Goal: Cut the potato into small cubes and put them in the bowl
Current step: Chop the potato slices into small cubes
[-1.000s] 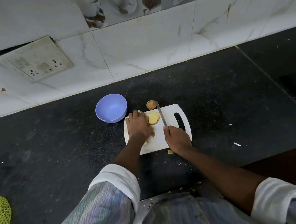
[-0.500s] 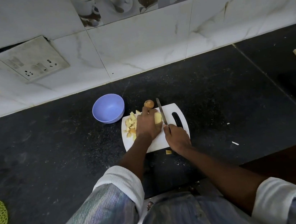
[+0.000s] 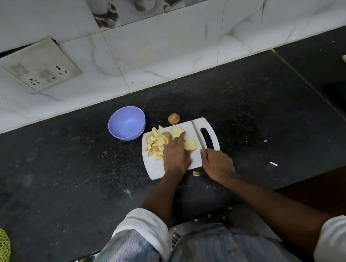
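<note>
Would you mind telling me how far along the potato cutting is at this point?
Partly done: a pile of potato cubes lies on the cutting board. In hand: the left hand rests on bigger potato slices while the right hand holds the knife. Left: dicing those slices and filling the bowl, which looks empty.

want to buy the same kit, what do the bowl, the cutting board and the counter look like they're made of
The bowl looks like plastic: an even matte lilac with no glaze shine. The cutting board is probably plastic too: thin, plain white, rounded corners and a cut-out handle slot. The counter seems to be polished dark stone, perhaps granite, going by its fine pale speckle, though a laminate could look alike.
</note>
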